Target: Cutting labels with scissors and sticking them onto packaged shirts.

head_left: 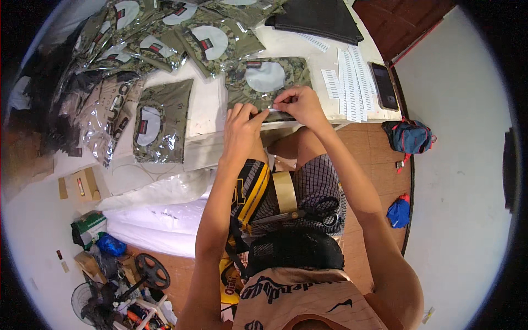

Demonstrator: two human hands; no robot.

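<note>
My left hand (pixel 242 124) and my right hand (pixel 300 107) meet at the near edge of a camouflage garment in a clear bag (pixel 264 77), which has a round white panel on it. My left fingers are bent over that edge. My right thumb and forefinger pinch there, beside a small pale strip (pixel 271 110) that looks like tape or a sticker; what exactly it is cannot be made out. A bagged olive garment (pixel 162 104) lies to the left, and strips of small labels (pixel 352 82) lie to the right.
Bagged camouflage garments (pixel 203 49) and tan ones (pixel 110 110) cover the white table's back and left. Black folded sheets (pixel 313 22) and a phone (pixel 384 85) are at the right. A backpack (pixel 410 137), blue bag (pixel 397 212) and fan (pixel 88 302) are on the floor.
</note>
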